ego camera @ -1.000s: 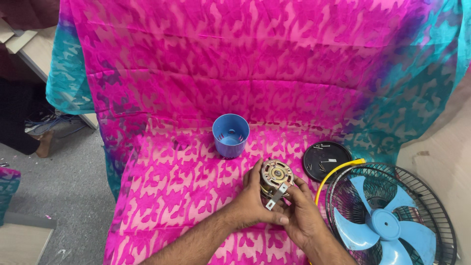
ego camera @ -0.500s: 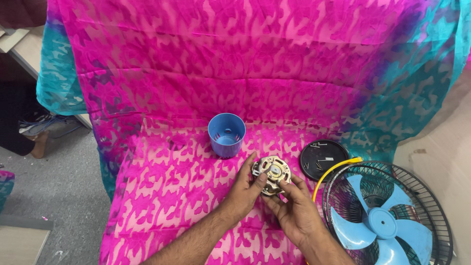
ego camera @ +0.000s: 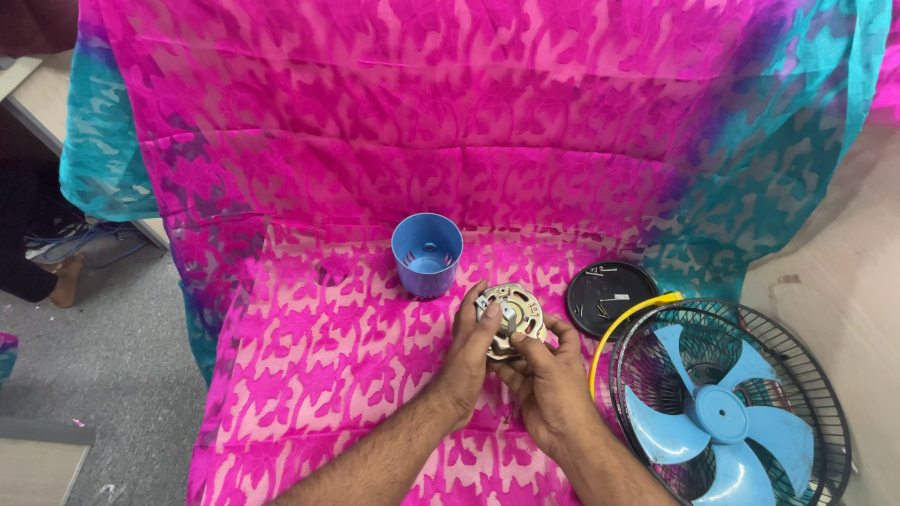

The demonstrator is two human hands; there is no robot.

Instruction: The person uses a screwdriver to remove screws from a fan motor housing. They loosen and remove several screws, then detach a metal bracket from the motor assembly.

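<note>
While both forearms angled inward, my left hand [ego camera: 469, 351] and right hand [ego camera: 544, 379] kept a clamped grip on the fan motor [ego camera: 511, 319].

The lower half of the round metal motor [ego camera: 512, 319] is hidden behind the right hand [ego camera: 553, 389] and left hand [ego camera: 466, 361]. Right of them, the caged fan [ego camera: 727, 408] is cut off by the bottom edge. The bits on the black lid [ego camera: 611, 298] above it are too small to tell.

Bright, even light falls from overhead, saturating the pink patterned cloth [ego camera: 328, 356]. Shadows are soft and short. Focus is sharp throughout, with slight wide-angle stretching at the edges.
</note>
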